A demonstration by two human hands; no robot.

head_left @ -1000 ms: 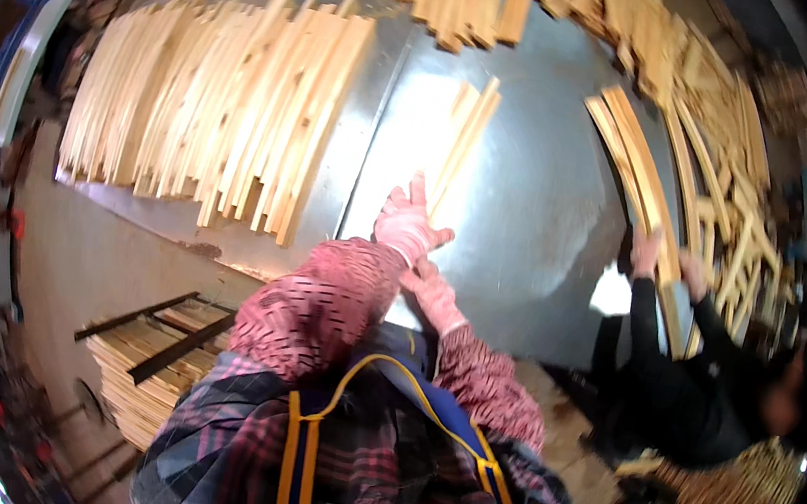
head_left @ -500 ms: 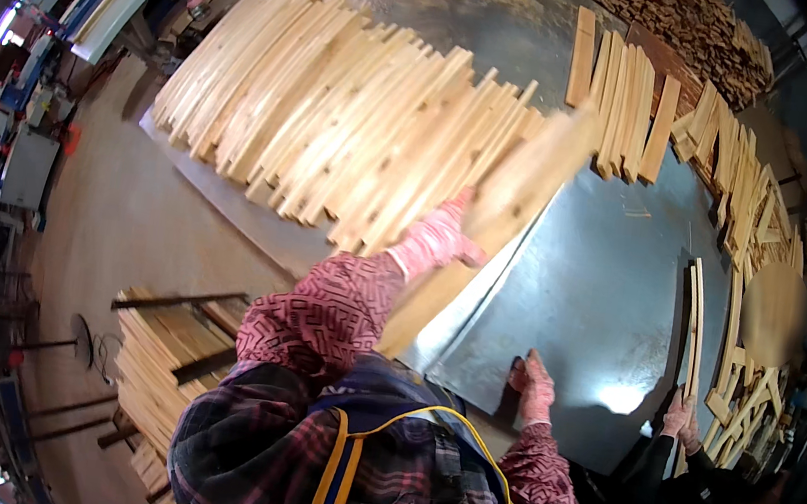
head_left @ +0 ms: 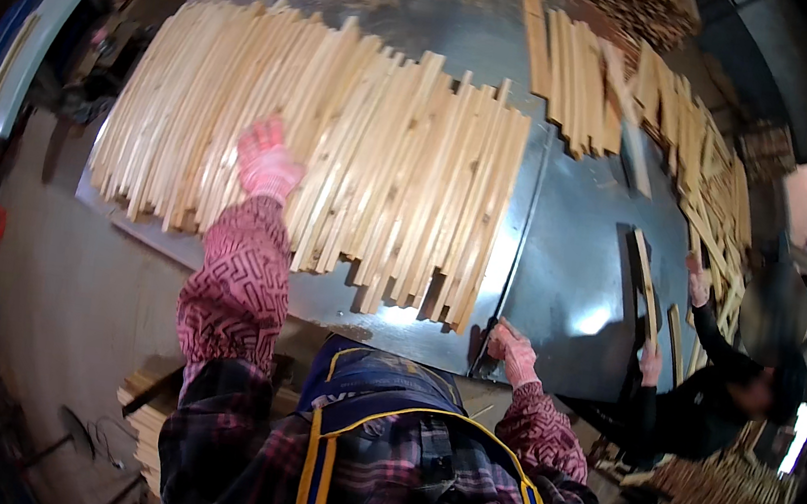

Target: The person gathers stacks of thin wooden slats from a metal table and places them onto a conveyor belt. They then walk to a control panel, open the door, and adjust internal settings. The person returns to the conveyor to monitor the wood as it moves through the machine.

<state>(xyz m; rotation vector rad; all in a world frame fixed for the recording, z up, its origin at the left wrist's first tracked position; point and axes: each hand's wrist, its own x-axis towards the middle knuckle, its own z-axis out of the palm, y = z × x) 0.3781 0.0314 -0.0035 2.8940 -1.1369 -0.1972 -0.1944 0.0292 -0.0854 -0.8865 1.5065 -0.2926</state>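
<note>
My left hand [head_left: 270, 161], in a pink glove with a pink patterned sleeve, rests with fingers spread on a wide row of pale wooden strips [head_left: 404, 162]. The strips lie side by side on a metal table [head_left: 563, 262], their near ends uneven. Beside the seam near the table's front edge is my right hand [head_left: 512, 353], also gloved in pink. Its fingers are curled together, and a dark patch by the fingertips hides whether they hold anything.
At the right a co-worker's hand [head_left: 650, 365] holds a narrow wooden strip [head_left: 646, 282]. More boards [head_left: 575, 82] lie at the far right, beside a long heap of wood pieces [head_left: 705, 178]. Stacked lumber [head_left: 145, 427] stands below the table at the left.
My left hand has left the wide board and moved left onto the row of strips. My right hand's fingers have curled in. The co-worker's hands have moved apart, and the view has turned.
</note>
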